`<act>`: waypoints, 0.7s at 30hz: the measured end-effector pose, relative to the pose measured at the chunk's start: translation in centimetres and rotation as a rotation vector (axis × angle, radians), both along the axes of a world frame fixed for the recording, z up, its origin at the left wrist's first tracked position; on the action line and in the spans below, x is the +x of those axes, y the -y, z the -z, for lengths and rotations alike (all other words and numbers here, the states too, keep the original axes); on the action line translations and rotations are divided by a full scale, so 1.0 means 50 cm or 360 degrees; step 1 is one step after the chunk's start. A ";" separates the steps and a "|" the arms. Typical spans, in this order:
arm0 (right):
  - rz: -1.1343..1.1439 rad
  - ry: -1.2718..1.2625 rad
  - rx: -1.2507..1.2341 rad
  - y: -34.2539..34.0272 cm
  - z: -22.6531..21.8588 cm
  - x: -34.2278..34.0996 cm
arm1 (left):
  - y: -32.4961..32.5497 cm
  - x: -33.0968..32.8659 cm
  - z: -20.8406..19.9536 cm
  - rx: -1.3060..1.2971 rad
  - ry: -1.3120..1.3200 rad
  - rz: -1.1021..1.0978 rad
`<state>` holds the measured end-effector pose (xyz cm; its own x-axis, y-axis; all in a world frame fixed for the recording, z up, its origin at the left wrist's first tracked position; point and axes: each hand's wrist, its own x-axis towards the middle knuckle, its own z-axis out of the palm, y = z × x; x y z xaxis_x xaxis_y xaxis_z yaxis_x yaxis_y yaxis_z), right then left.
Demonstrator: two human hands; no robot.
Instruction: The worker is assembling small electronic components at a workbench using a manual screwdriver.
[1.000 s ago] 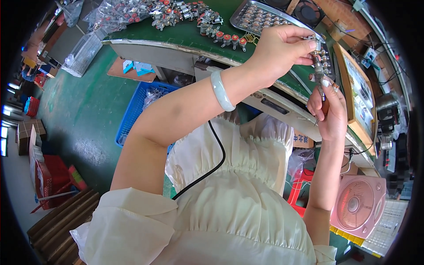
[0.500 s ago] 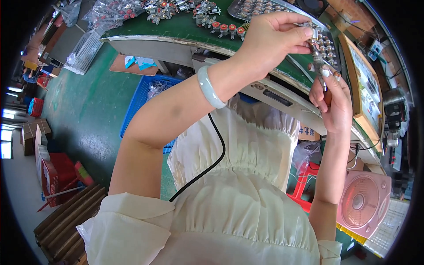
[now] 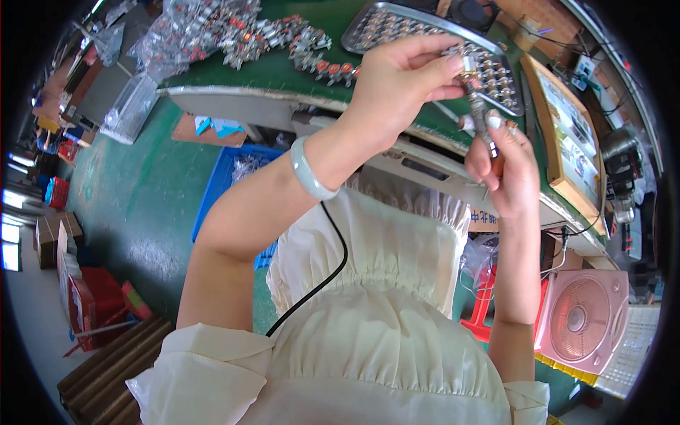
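Observation:
Above the green bench, my left hand [image 3: 393, 88] pinches a small silvery metal part [image 3: 467, 65] between thumb and fingers. My right hand [image 3: 517, 177] is closed around a slim hand tool [image 3: 479, 119] with a worn metal shaft and an orange handle, tilted up. Its upper end meets or lies very close to the part; contact is hard to make out. Behind my hands is a metal tray [image 3: 348, 41] holding rows of similar small parts. Left of my left hand, several red-centred metal parts [image 3: 335, 69] lie in a row on the bench.
Heaped metal parts [image 3: 244, 42] and a clear plastic bag [image 3: 166, 53] lie at the bench's far left. A wooden-framed board [image 3: 567, 138] stands on the right. Below are a blue crate [image 3: 216, 184] and a pink fan [image 3: 582, 322]. A black cord [image 3: 312, 287] crosses my front.
My view has shifted, so both hands and the tray appear farther left. My left hand still holds the part and my right hand the tool, in nearly the same pose.

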<state>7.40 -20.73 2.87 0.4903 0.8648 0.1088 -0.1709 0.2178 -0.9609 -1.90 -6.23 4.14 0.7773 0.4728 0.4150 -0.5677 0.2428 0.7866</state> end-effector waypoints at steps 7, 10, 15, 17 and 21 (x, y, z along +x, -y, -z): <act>0.0283 0.0069 0.0020 0.021 -0.002 -0.029 | 0.042 0.008 -0.002 -0.0015 -0.0092 -0.0093; 0.0534 0.0372 -0.0028 0.028 -0.015 -0.037 | 0.056 0.018 -0.001 -0.0076 -0.0086 -0.0152; 0.0626 0.0536 0.0097 0.034 -0.004 -0.040 | 0.075 0.019 -0.015 -0.0155 -0.0038 -0.0145; 0.0602 0.0503 0.0058 0.038 -0.012 -0.038 | 0.076 0.023 -0.014 -0.0188 -0.0037 -0.0133; 0.0548 0.0358 0.0092 0.040 -0.010 -0.026 | 0.071 0.034 -0.008 -0.0176 -0.0072 -0.0120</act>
